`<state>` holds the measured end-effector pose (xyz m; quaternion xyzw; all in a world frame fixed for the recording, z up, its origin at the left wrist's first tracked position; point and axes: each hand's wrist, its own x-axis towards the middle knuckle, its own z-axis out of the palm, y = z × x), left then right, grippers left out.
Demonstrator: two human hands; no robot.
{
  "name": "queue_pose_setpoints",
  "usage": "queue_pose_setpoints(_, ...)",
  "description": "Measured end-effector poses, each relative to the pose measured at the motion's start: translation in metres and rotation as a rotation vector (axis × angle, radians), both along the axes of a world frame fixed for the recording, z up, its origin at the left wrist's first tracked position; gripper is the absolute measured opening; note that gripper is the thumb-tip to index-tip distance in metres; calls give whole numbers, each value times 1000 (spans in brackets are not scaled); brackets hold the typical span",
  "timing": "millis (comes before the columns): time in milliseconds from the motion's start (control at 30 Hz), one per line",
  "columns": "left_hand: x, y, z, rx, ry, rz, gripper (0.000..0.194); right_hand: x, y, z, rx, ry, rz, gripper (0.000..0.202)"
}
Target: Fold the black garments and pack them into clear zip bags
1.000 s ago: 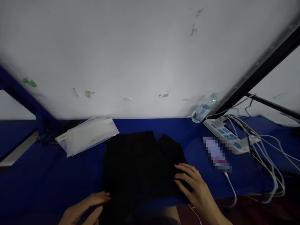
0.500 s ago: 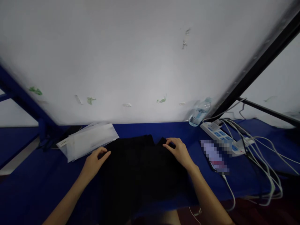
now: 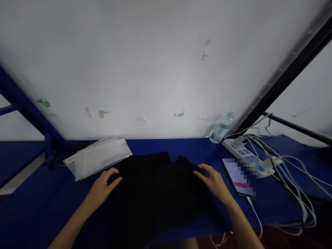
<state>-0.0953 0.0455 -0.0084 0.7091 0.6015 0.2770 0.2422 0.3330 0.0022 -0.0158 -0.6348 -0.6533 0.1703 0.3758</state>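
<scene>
Your left hand (image 3: 105,185) and right hand (image 3: 213,182) curl at opposite edges of the black cloth (image 3: 155,193) between them; whether they pinch it isn't clear. Uneven pulling could wrinkle it on the worktop (image 3: 150,144).

We seem to be in a simple indoor workspace: blue desk (image 3: 192,147) against a marked white wall (image 3: 142,69), power strip (image 3: 245,153) at right of frame.

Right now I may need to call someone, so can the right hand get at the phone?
Probably yes: the phone lies just beside the right hand, with only blue tabletop showing between them, though that hand is at the black cloth.
</scene>
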Motion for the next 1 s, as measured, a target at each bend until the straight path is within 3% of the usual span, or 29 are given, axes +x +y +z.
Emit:
queue_pose_setpoints(167, 16, -11, 15, -271, -394, 119, 39, 5, 8, 3, -41, 257, -132, 36)
queue_pose_setpoints(300, 20, -16, 11, -546, -712, 82, 44, 7, 15, 5, -135, 69, -290, 38)
queue_pose_setpoints(433, 15, -16, 4, -570, -764, 29, 43, -29, 12, 33, 55, -141, -373, 35)
queue_pose_setpoints(467, 14, -16, 3, -569, -759, 26, 44, -46, 11, 40, 129, -188, -357, 33)
queue_pose_setpoints(567, 14, -15, 0, -588, -789, 37, 45, -107, 8, 45, 318, -358, -138, 22)
queue_pose_setpoints(700, 14, -15, -2, -614, -860, 79, 44, -165, 4, 27, 265, -574, 170, 20)
queue_pose_setpoints(800, 12, -15, -4, -627, -879, 78, 42, -163, 0, 20, 239, -454, 199, 20)
queue_pose_setpoints(900, 10, -14, -4, -625, -886, 30, 36, -137, -1, 21, 237, -327, -58, 29)
queue_pose_setpoints(1000, 10, -14, -2, -633, -880, -9, 34, -114, 2, 17, 50, -317, -213, 45)
